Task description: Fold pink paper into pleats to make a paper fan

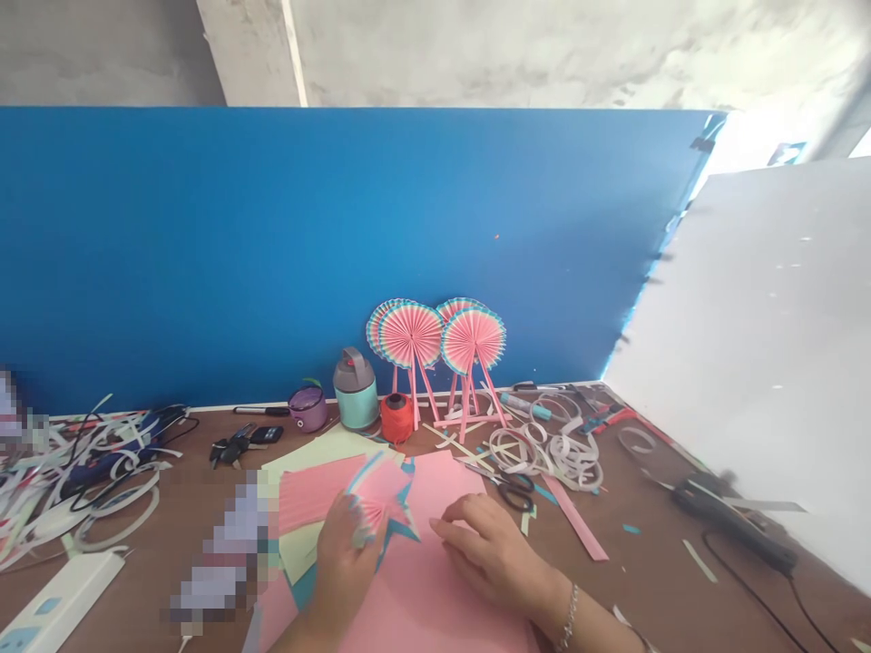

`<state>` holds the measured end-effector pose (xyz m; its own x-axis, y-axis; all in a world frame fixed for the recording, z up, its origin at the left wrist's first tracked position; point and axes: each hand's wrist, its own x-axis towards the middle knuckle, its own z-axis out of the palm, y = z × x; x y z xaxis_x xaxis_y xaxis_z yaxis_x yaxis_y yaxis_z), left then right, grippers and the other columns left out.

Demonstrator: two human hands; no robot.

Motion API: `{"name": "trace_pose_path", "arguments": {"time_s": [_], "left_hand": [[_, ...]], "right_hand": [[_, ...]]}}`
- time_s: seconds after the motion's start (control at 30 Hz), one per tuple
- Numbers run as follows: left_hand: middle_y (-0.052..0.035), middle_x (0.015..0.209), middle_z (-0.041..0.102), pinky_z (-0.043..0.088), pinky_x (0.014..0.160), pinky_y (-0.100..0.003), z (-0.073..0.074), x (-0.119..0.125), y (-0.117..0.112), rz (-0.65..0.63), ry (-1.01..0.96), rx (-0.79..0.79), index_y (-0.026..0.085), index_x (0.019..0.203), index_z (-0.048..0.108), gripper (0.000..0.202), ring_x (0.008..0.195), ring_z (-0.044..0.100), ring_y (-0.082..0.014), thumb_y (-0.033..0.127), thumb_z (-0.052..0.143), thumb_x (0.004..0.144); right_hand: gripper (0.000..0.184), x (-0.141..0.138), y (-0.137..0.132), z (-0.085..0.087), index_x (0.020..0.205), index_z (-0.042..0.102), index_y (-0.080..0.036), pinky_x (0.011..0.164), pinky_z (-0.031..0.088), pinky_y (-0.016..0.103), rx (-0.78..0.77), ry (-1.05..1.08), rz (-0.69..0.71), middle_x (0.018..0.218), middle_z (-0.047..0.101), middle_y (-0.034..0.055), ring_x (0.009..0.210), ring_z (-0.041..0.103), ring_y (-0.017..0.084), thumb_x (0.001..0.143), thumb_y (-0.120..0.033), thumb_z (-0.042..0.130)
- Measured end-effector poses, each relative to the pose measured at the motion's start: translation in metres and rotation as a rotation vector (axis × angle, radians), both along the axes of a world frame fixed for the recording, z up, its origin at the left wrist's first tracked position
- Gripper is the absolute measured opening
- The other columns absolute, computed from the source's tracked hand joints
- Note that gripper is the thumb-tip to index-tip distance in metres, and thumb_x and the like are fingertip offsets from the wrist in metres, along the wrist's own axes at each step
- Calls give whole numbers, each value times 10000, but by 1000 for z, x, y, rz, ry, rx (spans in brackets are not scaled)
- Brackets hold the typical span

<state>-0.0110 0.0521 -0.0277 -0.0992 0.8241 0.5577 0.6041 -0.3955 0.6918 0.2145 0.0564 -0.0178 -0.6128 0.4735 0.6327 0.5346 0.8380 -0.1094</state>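
We face a broad blue panel [272, 227] rising behind our brown table [667, 580], with a white panel [762, 299] slanting away on the right. Before us lies a large pink sheet [435, 589], partly over pale green paper [303, 551]. Beyond it stand round pleated fans [412, 336] on thin pink legs, close to the blue panel. Our right hand [494, 553] holds nothing we can see, its fingers loosely bent over the pink sheet; whether they touch it we cannot tell. Our left hand [344, 544] grasps the pleated paper [385, 494], pink with blue edges, which spreads between our hands over the sheets. A turquoise flask [357, 408] stands left of the fans, beside a red spool [397, 419]. Black-handled scissors [515, 494] lie near the curled white strips [575, 462]. Keys [232, 446] rest farther left, and a thin bracelet [570, 617] circles our right wrist.
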Motion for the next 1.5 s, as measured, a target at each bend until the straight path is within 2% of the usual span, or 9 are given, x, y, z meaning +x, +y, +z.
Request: {"name": "trace_pose_path", "arguments": {"time_s": [0.1, 0.2, 0.33, 0.5, 0.63, 0.77, 0.93, 1.17, 1.5], "left_hand": [[-44, 728, 596, 414, 716, -323, 5, -4, 0, 28, 277, 245, 202, 922, 669, 208, 751, 549, -192, 199, 469, 865], [-29, 729, 579, 362, 711, -325, 7, 1, -1, -44, 539, 294, 213, 1054, 635, 289, 737, 507, -178, 119, 432, 871], [-28, 733, 558, 324, 663, -316, -1, 13, -1, -145, 667, 295, 196, 1007, 629, 282, 703, 459, -179, 91, 406, 871], [-23, 761, 553, 318, 644, -311, -10, 15, 0, -211, 718, 100, 212, 859, 626, 170, 726, 458, -188, 133, 475, 870], [-24, 805, 569, 343, 664, -314, -9, 9, 1, -276, 795, -14, 208, 887, 606, 179, 760, 477, -192, 109, 457, 873], [-31, 879, 592, 368, 700, -320, -11, 6, 1, -341, 854, -55, 207, 1004, 588, 279, 806, 500, -195, 38, 432, 846], [-39, 853, 613, 386, 722, -344, -10, 2, 1, -295, 823, -147, 211, 910, 636, 245, 820, 525, -215, 85, 430, 866], [-45, 815, 629, 422, 720, -317, 6, -6, -1, -321, 520, -388, 234, 851, 695, 309, 820, 577, -203, 163, 396, 882], [-43, 837, 647, 439, 736, -315, -3, -11, 9, -233, 264, -499, 214, 788, 622, 236, 820, 600, -206, 188, 388, 811]], "right_hand": [[436, 3, -10, 3, 1223, 460, -230, 798, 423, 356, 195, 87, -25, 935, 620, 86, 903, 561, 212, 812, -85, 472], [384, -1, -14, 3, 1202, 493, -263, 913, 354, 380, 285, 49, -67, 984, 633, 72, 997, 533, 222, 828, -184, 528], [286, -12, -4, -3, 1132, 550, -232, 1015, 211, 413, 170, -51, -138, 1031, 634, 50, 1066, 485, 213, 847, -209, 531], [186, -8, 12, -17, 784, 564, -196, 865, 279, 360, -21, -146, -162, 742, 584, 3, 750, 469, 150, 816, -55, 447], [152, 0, 16, -22, 748, 548, -180, 727, 282, 326, -134, -255, -195, 746, 574, 27, 722, 434, 165, 758, -48, 472], [176, 3, 18, -23, 806, 564, -178, 704, 277, 317, -253, -310, -213, 806, 585, 39, 766, 452, 178, 721, -50, 477], [192, 9, 20, -19, 818, 594, -182, 704, 299, 303, -383, -315, -214, 816, 590, 39, 771, 489, 172, 735, -61, 471], [285, 17, 21, -13, 922, 682, -204, 709, 362, 294, -485, -161, -161, 826, 607, 65, 801, 534, 187, 826, -76, 446], [322, 16, 23, -13, 979, 702, -236, 770, 412, 315, -619, -17, -198, 873, 611, 72, 874, 548, 204, 843, -93, 447]]}}
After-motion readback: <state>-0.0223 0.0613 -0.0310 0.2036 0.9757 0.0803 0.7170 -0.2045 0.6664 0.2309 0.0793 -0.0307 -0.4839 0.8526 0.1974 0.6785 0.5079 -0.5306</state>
